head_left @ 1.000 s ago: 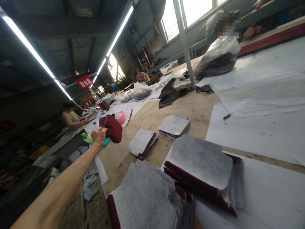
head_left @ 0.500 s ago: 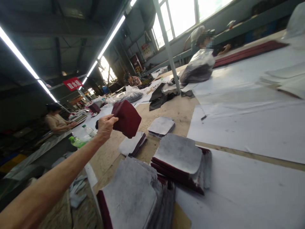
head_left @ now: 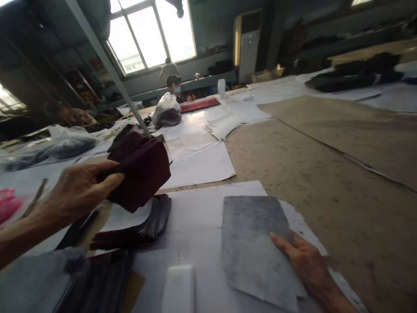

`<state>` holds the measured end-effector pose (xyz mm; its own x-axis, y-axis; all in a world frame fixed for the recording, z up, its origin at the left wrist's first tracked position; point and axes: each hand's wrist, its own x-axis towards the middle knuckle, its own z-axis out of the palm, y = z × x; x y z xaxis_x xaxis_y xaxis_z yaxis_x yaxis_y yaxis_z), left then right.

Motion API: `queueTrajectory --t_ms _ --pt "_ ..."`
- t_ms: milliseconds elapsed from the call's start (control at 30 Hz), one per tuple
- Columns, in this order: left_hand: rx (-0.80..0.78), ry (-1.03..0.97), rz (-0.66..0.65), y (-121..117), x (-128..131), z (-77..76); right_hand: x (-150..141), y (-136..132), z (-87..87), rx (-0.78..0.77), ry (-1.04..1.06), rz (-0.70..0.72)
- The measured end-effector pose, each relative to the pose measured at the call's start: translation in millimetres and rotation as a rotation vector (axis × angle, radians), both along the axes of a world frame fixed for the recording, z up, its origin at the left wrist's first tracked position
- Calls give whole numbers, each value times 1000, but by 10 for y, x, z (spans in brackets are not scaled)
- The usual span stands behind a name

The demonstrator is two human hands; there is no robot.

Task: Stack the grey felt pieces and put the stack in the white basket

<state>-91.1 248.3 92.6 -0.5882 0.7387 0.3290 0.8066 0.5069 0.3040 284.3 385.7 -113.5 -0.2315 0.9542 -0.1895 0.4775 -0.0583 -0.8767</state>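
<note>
My left hand (head_left: 76,191) is closed on a folded dark red fabric piece (head_left: 140,169), held in the air above a stack of dark red and grey pieces (head_left: 133,226). My right hand (head_left: 308,265) lies flat with fingers stretched out on the right edge of a single grey felt sheet (head_left: 252,243), which rests on white paper (head_left: 195,226) on the table. A white rectangular block (head_left: 178,289) lies on the paper near the front edge.
Another grey stack (head_left: 39,282) sits at the lower left. A metal post (head_left: 107,69) rises behind my left hand. A filled plastic bag (head_left: 167,112) and a seated person (head_left: 174,84) are at the far side. Bare brown tabletop (head_left: 325,174) spreads right.
The view swung to the right. My left hand brought the dark red piece closer, over the stack. My right hand and the single grey sheet came into view.
</note>
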Motion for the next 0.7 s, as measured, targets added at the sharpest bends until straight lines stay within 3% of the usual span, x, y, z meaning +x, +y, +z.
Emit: queueTrajectory --t_ms 100,200,267,333,433,500,533,600,633,700 --pt "-86 103 -190 281 471 -97 -69 -56 107 -187 144 -97" --pt "-99 134 -307 521 867 -281 56 -55 166 -197 150 -185" --pt "-101 118 -352 637 1076 -443 252 -22 175 -190 44 -225" --pt "-87 89 -399 709 1253 -628 466 4 172 -69 -232 -239" --pt "-89 64 -425 735 1491 -911 654 -47 195 332 -644 -284" --pt "-75 50 -443 709 1643 -1072 619 -143 247 511 -615 -331" --pt "-62 41 -462 689 1716 -1140 553 -196 280 521 -506 -330" --pt "-34 25 -516 645 1855 -1252 348 -283 344 300 -157 -242" --pt "-21 22 -541 625 1919 -1299 227 -313 369 77 26 -135" --pt "-7 26 -580 590 2036 -1391 -7 -343 399 -292 377 -78"
